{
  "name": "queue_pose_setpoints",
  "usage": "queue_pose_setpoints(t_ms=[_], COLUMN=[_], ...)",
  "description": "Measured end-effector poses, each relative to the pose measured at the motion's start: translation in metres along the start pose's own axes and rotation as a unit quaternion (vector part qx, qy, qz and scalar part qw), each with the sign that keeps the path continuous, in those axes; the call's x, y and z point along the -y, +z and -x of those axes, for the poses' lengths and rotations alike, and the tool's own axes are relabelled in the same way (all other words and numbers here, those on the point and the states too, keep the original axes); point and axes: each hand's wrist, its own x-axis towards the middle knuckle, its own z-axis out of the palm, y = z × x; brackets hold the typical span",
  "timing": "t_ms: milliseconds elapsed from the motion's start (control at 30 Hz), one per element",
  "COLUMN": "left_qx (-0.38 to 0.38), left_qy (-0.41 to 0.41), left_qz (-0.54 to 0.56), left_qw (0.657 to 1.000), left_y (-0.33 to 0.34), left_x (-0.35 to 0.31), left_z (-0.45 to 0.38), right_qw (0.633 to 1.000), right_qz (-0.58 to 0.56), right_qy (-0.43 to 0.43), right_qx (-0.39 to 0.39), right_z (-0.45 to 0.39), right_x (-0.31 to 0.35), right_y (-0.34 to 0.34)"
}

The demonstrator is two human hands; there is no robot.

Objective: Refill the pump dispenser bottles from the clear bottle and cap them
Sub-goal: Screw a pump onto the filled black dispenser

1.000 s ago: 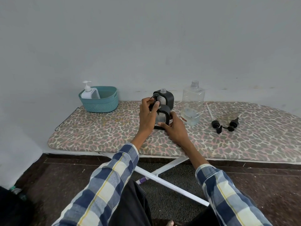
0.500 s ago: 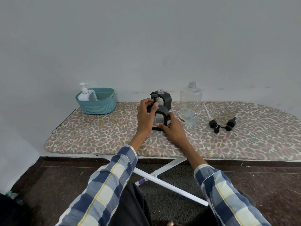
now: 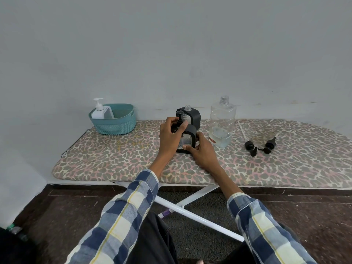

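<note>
Left hand (image 3: 170, 136) curls its fingers round the black pump (image 3: 180, 119) on top of the near dispenser (image 3: 187, 139), pinching it at the neck. Right hand (image 3: 202, 152) wraps the dispenser's lower right corner, thumb across the front, fingers behind, steadying it on the board (image 3: 114, 161). The dispenser stands upright, mid-board, well in from the front edge. Just behind it, touching or nearly so, stands the second dispenser (image 3: 191, 115), neck open, close to the wall. The clear bottle (image 3: 222, 122) stands uncapped just right of both, a little liquid in its base. Further right lie two loose pumps (image 3: 260, 146) with their tubes, well apart from the bottle, open board all round them. At the left end sits the teal basket (image 3: 114, 121) holding a white pump bottle (image 3: 100, 110), with bare board between it and the hands
</note>
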Motion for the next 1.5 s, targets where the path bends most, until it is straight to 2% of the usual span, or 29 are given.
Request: queue_pose_setpoints(t_ms=[200,300,467,600,700,833,1033,1233,1333,1500], left_qx=[-0.014,-0.030,0.038,0.029,0.032,0.035,0.060,0.039,0.021,0.042], left_qy=[0.016,0.005,-0.007,-0.037,-0.023,0.013,0.007,-0.009,0.013,0.026], left_qz=[-0.037,-0.020,-0.030,0.037,0.055,0.018,-0.063,0.022,-0.005,-0.035], left_qw=[0.999,0.999,0.999,0.998,0.998,0.999,0.996,0.999,1.000,0.998], left_y=[0.000,0.000,-0.007,-0.013,-0.012,-0.007,-0.004,-0.007,-0.005,-0.008], left_x=[-0.002,-0.008,-0.006,-0.004,-0.005,-0.006,0.022,0.003,0.000,0.001], left_z=[-0.004,-0.004,-0.004,-0.002,-0.002,-0.003,-0.019,-0.007,-0.005,-0.012], right_qw=[1.000,1.000,1.000,1.000,1.000,1.000,1.000,1.000,1.000,1.000], right_qz=[0.004,-0.001,0.001,0.006,0.009,-0.002,0.003,0.002,0.000,-0.005], right_qy=[0.000,0.005,0.008,0.006,0.002,0.001,-0.009,-0.004,-0.005,-0.002], right_qx=[-0.001,0.002,0.000,-0.002,-0.005,-0.001,-0.001,0.000,0.002,0.002], right_z=[-0.001,0.000,-0.001,0.000,0.000,0.000,-0.001,-0.002,-0.002,-0.002], right_x=[0.000,0.000,-0.001,0.000,0.001,0.000,0.000,-0.003,-0.003,-0.002], right_y=[-0.001,0.000,0.000,0.000,0.000,-0.001,-0.001,0.001,0.001,0.000])
